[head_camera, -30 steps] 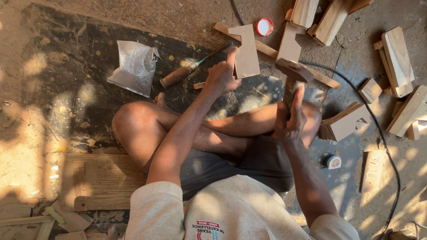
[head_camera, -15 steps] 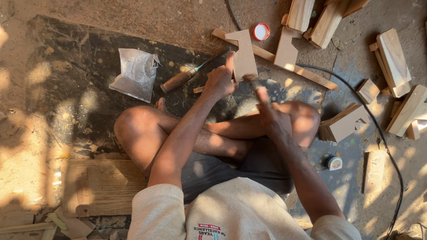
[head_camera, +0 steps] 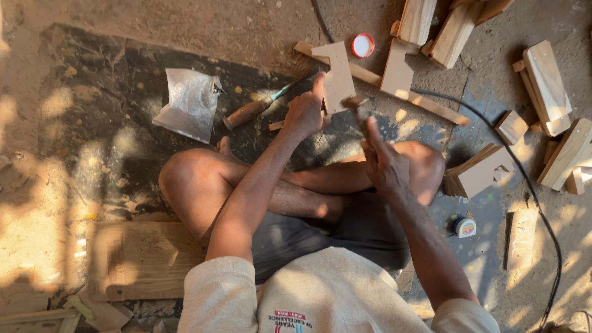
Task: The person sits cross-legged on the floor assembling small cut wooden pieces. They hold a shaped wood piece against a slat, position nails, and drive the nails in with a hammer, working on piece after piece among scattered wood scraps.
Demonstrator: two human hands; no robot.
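Head view: a notched wooden piece (head_camera: 338, 77) is steadied upright on the floor (head_camera: 185, 31) by the left hand (head_camera: 305, 114), fingers closed around its lower edge. A hammer (head_camera: 356, 105) is gripped in the closed right hand (head_camera: 385, 161), its head just beside the piece. A chisel (head_camera: 259, 108) lies nearby.

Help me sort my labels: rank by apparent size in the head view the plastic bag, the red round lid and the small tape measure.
1. plastic bag
2. tape measure and red round lid: they look alike, so unranked.
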